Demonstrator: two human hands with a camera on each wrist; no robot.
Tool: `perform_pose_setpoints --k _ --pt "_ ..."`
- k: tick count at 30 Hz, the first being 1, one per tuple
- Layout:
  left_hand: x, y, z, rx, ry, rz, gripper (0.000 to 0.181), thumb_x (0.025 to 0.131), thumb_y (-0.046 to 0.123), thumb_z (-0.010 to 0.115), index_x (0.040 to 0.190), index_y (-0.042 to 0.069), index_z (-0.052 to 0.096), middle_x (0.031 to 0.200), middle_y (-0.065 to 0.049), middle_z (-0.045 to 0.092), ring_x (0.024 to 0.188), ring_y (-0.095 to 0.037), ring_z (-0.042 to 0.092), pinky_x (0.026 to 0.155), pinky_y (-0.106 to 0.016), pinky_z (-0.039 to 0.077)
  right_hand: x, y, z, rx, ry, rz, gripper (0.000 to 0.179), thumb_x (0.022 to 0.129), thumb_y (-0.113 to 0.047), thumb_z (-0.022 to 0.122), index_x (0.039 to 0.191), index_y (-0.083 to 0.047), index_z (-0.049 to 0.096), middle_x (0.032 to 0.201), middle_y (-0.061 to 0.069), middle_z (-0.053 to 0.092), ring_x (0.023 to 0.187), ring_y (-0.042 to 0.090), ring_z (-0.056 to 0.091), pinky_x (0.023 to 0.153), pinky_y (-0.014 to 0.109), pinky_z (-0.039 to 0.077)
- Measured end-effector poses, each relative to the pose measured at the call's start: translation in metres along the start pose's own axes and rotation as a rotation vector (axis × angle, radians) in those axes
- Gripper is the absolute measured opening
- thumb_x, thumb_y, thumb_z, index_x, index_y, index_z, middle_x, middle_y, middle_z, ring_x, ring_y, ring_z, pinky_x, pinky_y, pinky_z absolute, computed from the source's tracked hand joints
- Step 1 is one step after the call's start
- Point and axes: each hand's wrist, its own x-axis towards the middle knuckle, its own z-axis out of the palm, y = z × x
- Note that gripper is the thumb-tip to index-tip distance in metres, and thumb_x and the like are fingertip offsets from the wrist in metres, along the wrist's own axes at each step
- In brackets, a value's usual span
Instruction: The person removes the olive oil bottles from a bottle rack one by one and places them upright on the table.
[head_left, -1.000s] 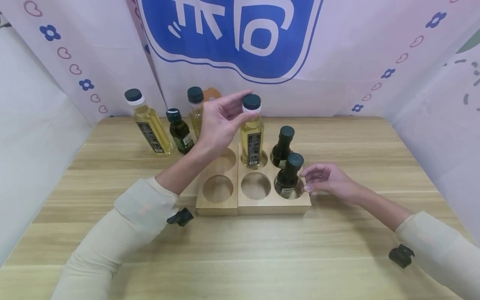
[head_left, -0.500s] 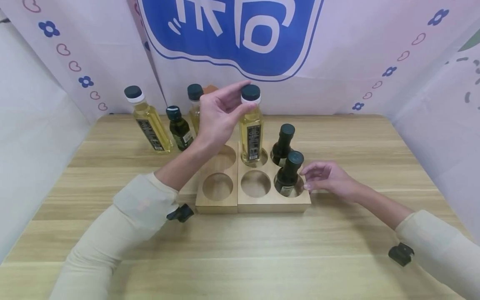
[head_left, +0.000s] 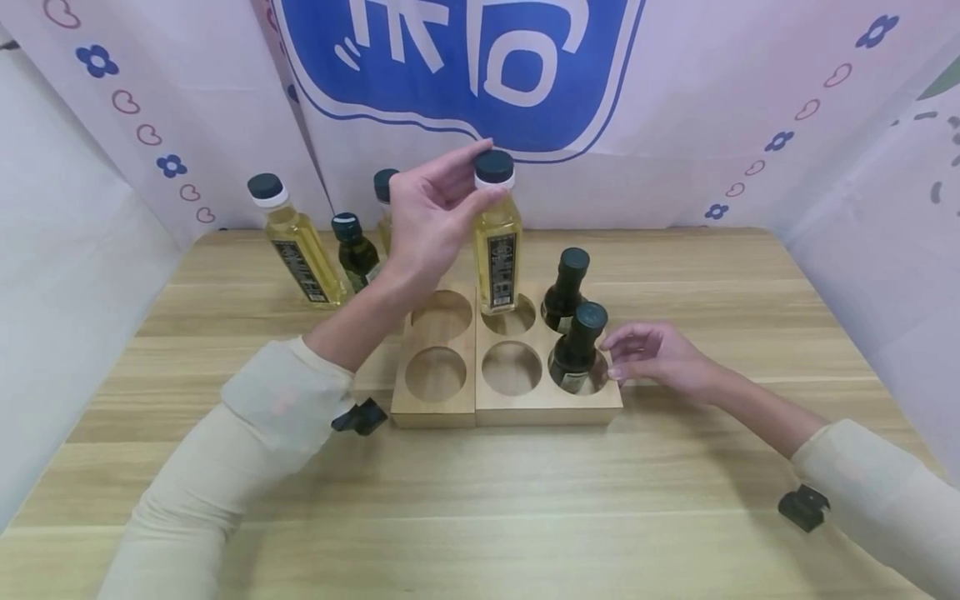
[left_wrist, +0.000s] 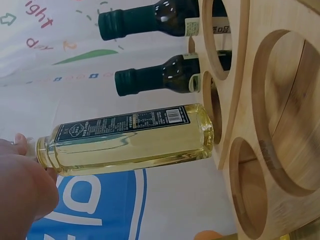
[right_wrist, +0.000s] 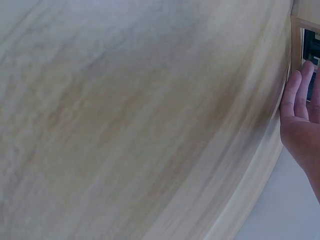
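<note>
My left hand (head_left: pixel 431 221) pinches a clear bottle of yellow oil (head_left: pixel 497 258) by its neck, under the dark green cap. The bottle is nearly upright. In the left wrist view, the base of this oil bottle (left_wrist: pixel 135 140) is out of the holes, close to the wooden rack (left_wrist: pixel 245 100). Two dark green bottles stand in the rack's right-hand holes, one at the back (head_left: pixel 566 287) and one in front (head_left: pixel 577 350). Beside the right end of the rack (head_left: pixel 547 415) is my right hand (head_left: pixel 660 360), fingers loosely bent and holding nothing; whether it touches the wood I cannot tell.
Left of the rack stand another yellow oil bottle (head_left: pixel 303 258) and a small dark bottle (head_left: pixel 358 252). A further oil bottle (head_left: pixel 385 187) is mostly hidden behind my left hand. A printed cloth (head_left: pixel 660 108) hangs behind the wooden table (head_left: pixel 525 517).
The yellow oil bottle in my left hand has risen out of the back middle hole and shifted slightly left. My right hand has stayed beside the rack.
</note>
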Motion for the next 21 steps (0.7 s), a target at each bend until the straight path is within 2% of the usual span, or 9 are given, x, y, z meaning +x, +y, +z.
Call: perform_pose_setpoints --k 10,21 --pt "0.012 0.003 -0.006 -0.025 0.02 -0.003 0.045 0.09 -0.012 0.073 0.133 -0.007 0.063 0.131 -0.022 0.067 0.119 -0.024 0.07 0.103 -0.028 0.057 0.0 0.001 -0.001 0.008 -0.01 -0.017 0.037 0.084 0.014 0.073 0.112 -0.011 0.072 0.102 0.003 0.073 0.093 0.014 0.07 0.08 0.026 0.065" --pt "0.022 -0.005 -0.013 -0.052 0.066 0.014 0.044 0.089 -0.015 0.072 0.131 -0.008 0.064 0.129 -0.023 0.068 0.116 -0.026 0.071 0.101 -0.03 0.059 0.0 0.001 -0.001 0.005 -0.001 -0.008 0.039 0.083 0.014 0.073 0.111 -0.013 0.072 0.102 0.0 0.073 0.093 0.013 0.07 0.08 0.027 0.065"
